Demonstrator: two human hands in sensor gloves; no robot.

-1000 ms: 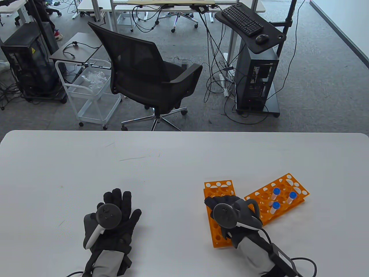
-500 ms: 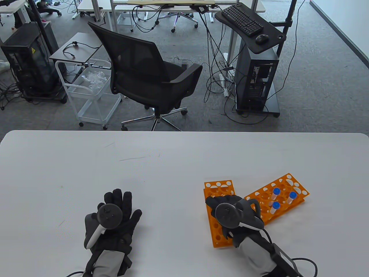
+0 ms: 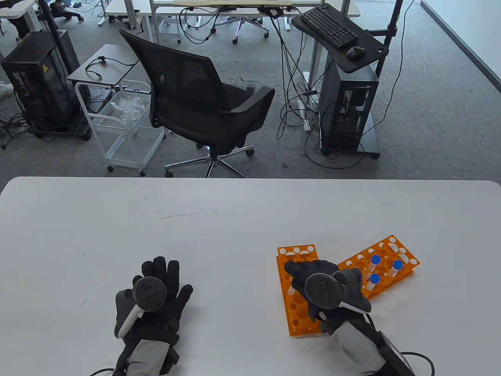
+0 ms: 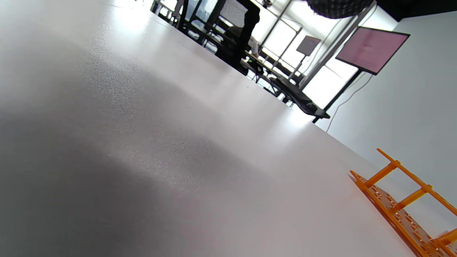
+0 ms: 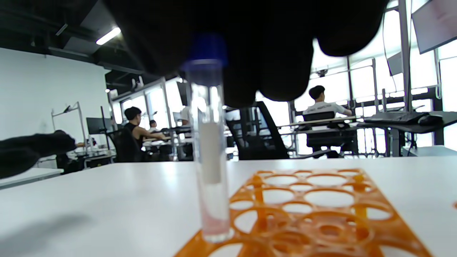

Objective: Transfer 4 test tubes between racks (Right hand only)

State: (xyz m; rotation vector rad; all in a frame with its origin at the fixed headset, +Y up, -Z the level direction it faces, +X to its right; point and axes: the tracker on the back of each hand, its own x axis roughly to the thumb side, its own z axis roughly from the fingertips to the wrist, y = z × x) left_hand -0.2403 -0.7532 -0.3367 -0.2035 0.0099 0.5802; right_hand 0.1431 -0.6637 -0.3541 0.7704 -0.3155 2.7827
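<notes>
The right hand (image 3: 313, 280) holds a blue-capped tube (image 5: 210, 150) by its top, upright, its base entering a hole in the near rack (image 3: 299, 317). Three tubes (image 3: 375, 270) wait in the other rack (image 3: 395, 250). The left hand (image 3: 154, 290) lies flat, fingers spread, on the surface (image 3: 235, 219), since it has no part here.

The right hand (image 3: 321, 288) has been shifted a little to the right and slightly toward the far end of the left rack (image 3: 296, 290), from a position lower over that rack. A stretch of the rack's near-left holes, covered before, is now uncovered. A clear test tube (image 3: 291, 289) has come into sight below the fingertips (image 3: 294, 268) in the table view, where none was seen a second ago. In the right wrist view the tube (image 5: 211, 150) is held upright by its blue cap, its base at a hole along the rack's (image 5: 314, 210) edge.
</notes>
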